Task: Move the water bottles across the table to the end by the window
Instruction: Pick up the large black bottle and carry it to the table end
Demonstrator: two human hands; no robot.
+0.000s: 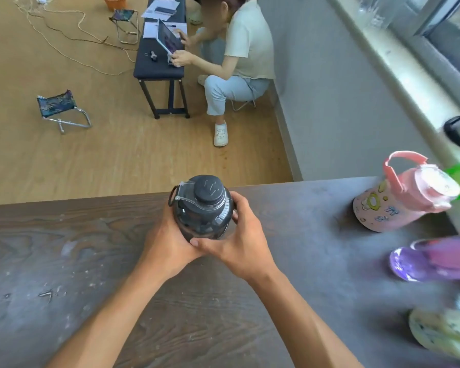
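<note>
Both hands, left hand point(168, 243) and right hand point(239, 244), are clasping the dark bottle point(203, 208) upright over the table point(64, 261); pink bottle point(401, 200) and purple bottle point(433, 258) are sitting well right of the grip.

Single head-worn view only, so nothing shared with a second one. Looks forward and steeply down onto the dark wooden table point(64, 235), close above it, forearms entering from the bottom edge. Wide-angle, with edges bending. Beyond the table's far edge, wooden floor point(117, 155) well below; right of the table, the window sill point(398, 65) running off toward the upper right.
</note>
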